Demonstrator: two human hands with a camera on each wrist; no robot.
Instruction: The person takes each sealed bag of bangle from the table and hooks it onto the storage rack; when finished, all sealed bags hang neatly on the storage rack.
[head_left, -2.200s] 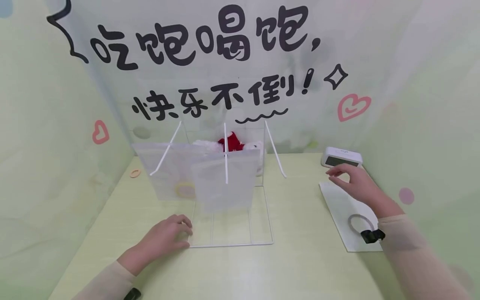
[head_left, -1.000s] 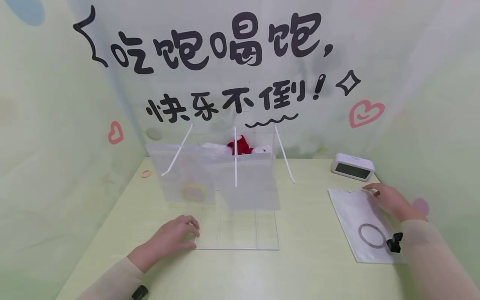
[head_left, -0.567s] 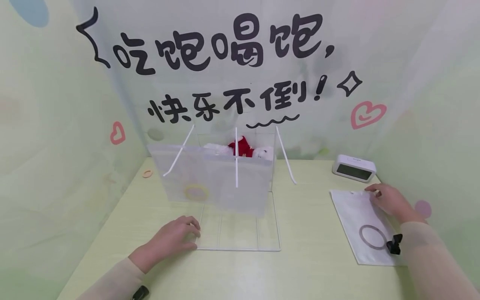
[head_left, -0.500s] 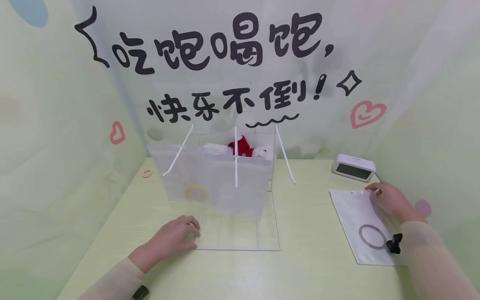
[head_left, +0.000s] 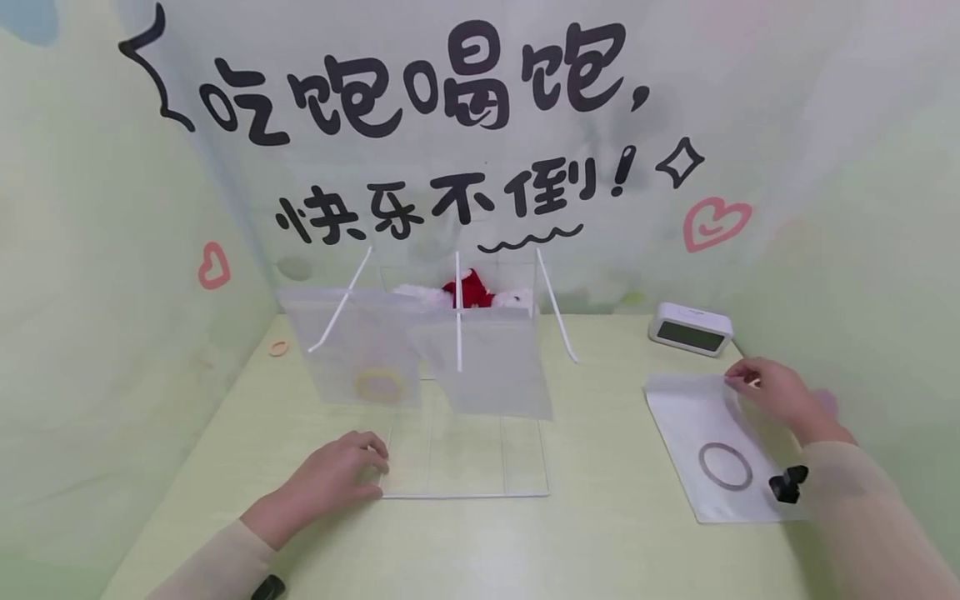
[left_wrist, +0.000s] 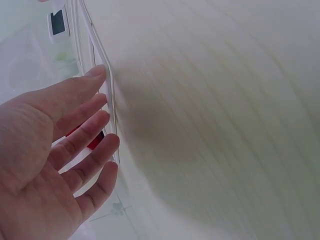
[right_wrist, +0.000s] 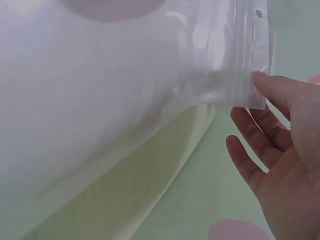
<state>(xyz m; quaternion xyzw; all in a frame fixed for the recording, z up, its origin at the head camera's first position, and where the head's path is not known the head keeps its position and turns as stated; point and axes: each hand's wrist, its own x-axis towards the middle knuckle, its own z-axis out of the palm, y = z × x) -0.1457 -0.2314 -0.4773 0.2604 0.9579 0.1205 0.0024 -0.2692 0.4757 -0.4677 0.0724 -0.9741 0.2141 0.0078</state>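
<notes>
My right hand [head_left: 780, 396] pinches the far right corner of a white translucent zip-lock bag [head_left: 675, 425] between thumb and fingers. The bag's top edge, with its hang hole, is raised in the right wrist view, while its lower part lies on the table. A grey ring shape [head_left: 725, 467] shows on it. My left hand [head_left: 330, 471] rests at the front left corner of a white wire display rack [head_left: 465, 497], fingertips at the base wire. Two similar bags hang from the rack's left and middle hooks, the left bag [head_left: 352, 333] and the middle bag [head_left: 498, 375].
A third hook [head_left: 558, 308] juts from the rack's right side. Behind the rack lies a white plush toy in red [head_left: 472, 292]. At the back right stands a white digital clock [head_left: 690, 329]. A small orange ring [head_left: 278, 348] lies at the back left. Printed curtains surround the table.
My right hand has come from above the bag to its far right corner and now pinches it, raising the top edge. The middle hanging bag swings. My left hand stays at the rack.
</notes>
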